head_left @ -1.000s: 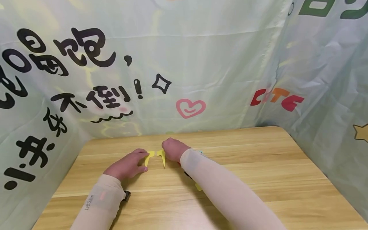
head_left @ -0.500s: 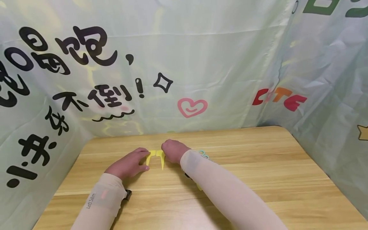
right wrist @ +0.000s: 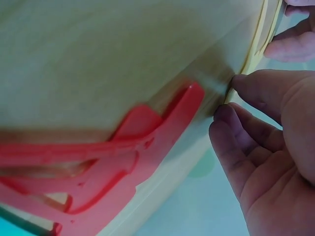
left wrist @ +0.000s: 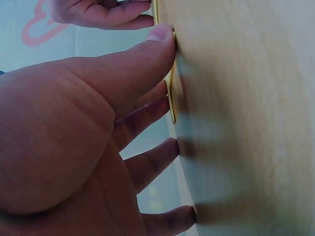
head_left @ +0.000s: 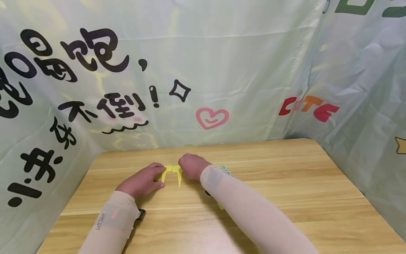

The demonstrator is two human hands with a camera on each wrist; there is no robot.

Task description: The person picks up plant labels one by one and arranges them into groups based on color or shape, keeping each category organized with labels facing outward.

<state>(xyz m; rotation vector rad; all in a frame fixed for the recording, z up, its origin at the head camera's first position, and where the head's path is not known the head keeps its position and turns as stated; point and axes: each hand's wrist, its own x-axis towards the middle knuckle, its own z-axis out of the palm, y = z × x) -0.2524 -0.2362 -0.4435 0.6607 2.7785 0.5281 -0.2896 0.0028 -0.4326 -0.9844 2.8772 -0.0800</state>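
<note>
Toward the tabletop's [head_left: 317,183] far edge, I see right hand [head_left: 194,167] pinching right yellow piece [head_left: 179,176] by its outer corner; left hand [head_left: 141,180], fingers spread, touches left yellow piece [head_left: 164,173]. Between hands, short ends meet or nearly so; long legs point nearward.

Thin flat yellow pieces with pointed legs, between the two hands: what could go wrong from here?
The left yellow piece and right yellow piece meet at a seam, but no fastening is visible, so they might part under a small shift.

The right hand pinches the right one at a thin edge, a hold that could slip.

In the right wrist view, a glossy red flat piece lies near that hand, which might knock it.
</note>
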